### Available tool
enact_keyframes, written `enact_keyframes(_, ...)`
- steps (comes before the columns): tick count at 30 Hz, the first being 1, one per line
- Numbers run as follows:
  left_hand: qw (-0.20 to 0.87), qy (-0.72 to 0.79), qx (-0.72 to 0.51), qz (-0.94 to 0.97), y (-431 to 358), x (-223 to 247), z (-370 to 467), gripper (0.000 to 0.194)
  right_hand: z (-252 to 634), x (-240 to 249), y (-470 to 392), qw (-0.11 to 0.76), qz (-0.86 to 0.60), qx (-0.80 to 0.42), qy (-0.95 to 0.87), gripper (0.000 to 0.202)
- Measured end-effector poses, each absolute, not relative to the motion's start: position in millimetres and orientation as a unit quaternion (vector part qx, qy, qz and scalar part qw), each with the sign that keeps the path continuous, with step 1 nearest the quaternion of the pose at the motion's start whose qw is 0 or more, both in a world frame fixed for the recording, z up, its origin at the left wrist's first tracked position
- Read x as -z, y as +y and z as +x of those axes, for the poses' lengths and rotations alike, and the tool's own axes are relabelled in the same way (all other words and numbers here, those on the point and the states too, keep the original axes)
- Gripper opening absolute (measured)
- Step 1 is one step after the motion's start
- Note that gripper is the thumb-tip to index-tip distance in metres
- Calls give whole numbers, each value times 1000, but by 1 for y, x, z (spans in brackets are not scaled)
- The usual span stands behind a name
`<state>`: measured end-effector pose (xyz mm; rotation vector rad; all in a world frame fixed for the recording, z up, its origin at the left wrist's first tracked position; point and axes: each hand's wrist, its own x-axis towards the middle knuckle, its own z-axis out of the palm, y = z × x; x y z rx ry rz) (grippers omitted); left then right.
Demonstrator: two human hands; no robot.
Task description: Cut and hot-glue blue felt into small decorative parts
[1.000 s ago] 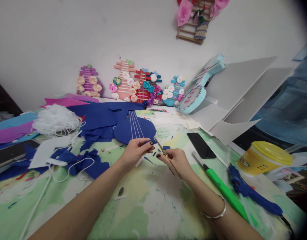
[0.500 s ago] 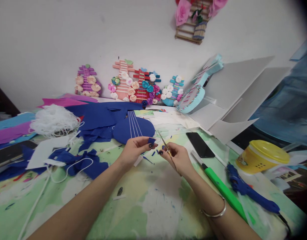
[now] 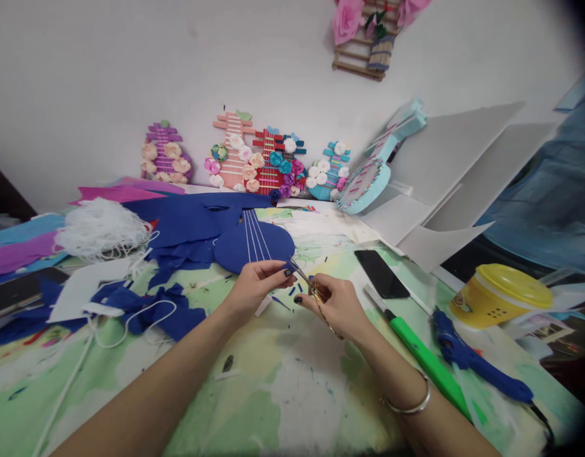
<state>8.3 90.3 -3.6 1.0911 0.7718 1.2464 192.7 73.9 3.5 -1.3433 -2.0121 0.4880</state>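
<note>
My left hand [image 3: 257,289] is closed in a pinch on a small blue piece of sheet [image 3: 287,266], mostly hidden by the fingers. In my right hand [image 3: 337,304] is a pair of scissors [image 3: 302,274] with gold-coloured handles, the fingers wrapped round them. Their blade tips meet the blue piece at my left fingertips. Just beyond the left hand lies a dark blue rounded lute-shaped body [image 3: 279,242] with white strings [image 3: 256,238]. Small blue scraps [image 3: 280,303] are scattered on the table under both hands.
A phone [image 3: 382,274], a green-handled utility knife [image 3: 428,362], a blue glue gun [image 3: 483,368] and a yellow-lidded tub [image 3: 502,298] stand or lie on the right. White yarn [image 3: 102,231] and blue offcuts [image 3: 166,311] lie left. Decorated lutes, one red [image 3: 269,165], lean along the wall.
The scissors have moved left and their tips now reach the blue piece in my left fingers. My left hand has hardly moved.
</note>
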Motion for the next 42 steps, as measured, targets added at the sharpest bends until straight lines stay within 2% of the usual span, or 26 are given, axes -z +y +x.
enact_keyframes(36, 622, 339, -531, 465, 91, 3, 7, 21, 195, -1, 80, 358, -492, -146, -780, 61)
enact_keyframes(42, 623, 341, -535, 458, 92, 2, 8, 20, 197, 1, 80, 369, -511, -139, -764, 57)
